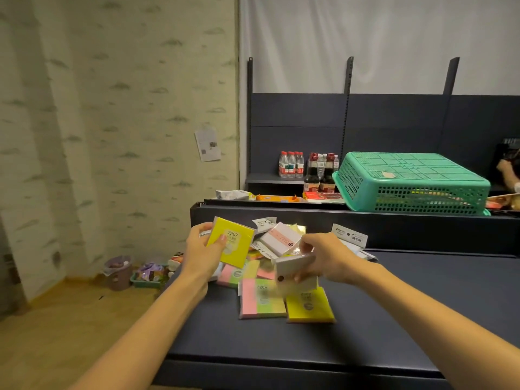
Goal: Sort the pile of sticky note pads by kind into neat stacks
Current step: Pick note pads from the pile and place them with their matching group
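A pile of sticky note pads [277,249] lies on the dark shelf top [394,319]. My left hand [202,251] holds a yellow pad marked 2207 [233,242] up above the pile's left side, thumb on its face. My right hand [323,257] grips a white pad [295,270], blurred, just above the pile. In front lie a pink-green-yellow striped pad [263,301] and a yellow pad [309,305] side by side. Another striped pad [233,274] sits behind them, partly under my left wrist. White packaged pads [281,237] lie at the back of the pile.
A turquoise basket [410,182] lies upside down on the raised ledge behind, beside sauce bottles [319,175] and water bottles [291,164]. White label packs [350,235] rest right of the pile. On the floor at left stand a purple bin [119,273] and a tray of snacks [150,274].
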Motion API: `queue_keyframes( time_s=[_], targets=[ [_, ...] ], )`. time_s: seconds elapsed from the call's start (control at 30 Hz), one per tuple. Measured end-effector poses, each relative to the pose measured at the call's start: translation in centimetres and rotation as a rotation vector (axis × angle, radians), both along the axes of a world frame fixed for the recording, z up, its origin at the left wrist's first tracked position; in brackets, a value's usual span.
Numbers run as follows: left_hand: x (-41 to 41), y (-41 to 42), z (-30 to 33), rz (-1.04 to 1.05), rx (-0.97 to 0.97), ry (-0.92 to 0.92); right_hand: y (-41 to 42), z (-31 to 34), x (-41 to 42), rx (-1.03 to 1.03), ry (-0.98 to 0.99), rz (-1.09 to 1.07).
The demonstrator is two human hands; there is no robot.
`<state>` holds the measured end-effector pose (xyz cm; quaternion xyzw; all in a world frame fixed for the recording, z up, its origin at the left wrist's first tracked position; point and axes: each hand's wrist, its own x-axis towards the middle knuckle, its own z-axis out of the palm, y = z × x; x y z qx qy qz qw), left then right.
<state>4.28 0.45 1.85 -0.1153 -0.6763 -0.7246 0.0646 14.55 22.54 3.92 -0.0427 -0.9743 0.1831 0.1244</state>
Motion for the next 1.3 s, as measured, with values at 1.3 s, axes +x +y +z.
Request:
queue_keyframes(
  time_s=[1.3],
  targets=[
    [25.1,29.8,-3.7,-0.438,0.101,-0.016,22.9,-2.5,31.4,-0.344,0.390,-0.572]
  ],
)
